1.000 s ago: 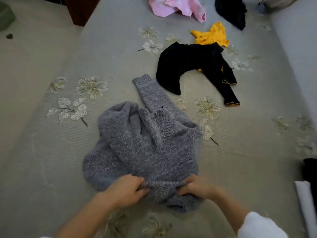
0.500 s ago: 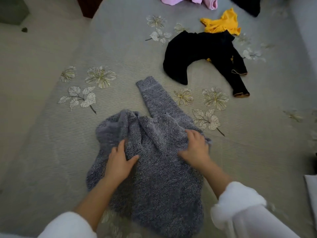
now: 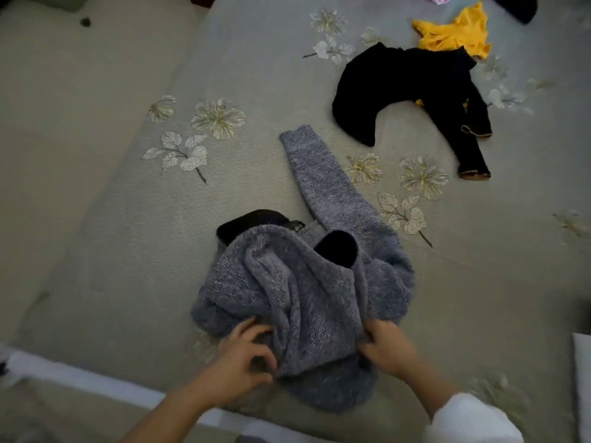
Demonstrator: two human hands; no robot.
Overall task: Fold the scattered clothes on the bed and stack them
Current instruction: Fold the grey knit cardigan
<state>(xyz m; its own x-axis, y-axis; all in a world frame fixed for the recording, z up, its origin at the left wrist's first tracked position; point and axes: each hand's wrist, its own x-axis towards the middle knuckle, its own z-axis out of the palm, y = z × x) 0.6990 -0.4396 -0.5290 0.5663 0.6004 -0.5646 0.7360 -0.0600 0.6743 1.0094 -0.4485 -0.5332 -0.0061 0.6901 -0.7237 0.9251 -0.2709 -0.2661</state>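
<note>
Grey sweater (image 3: 303,298) lies bunched, left hand (image 3: 243,362) and right hand (image 3: 387,350) each gripping its near edge

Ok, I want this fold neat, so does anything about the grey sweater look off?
Yes. The grey sweater is bunched in ridges, not flat, and one sleeve sticks out on its far side. Dark fabric shows at its far edge; whether lining or another garment is unclear.
</note>
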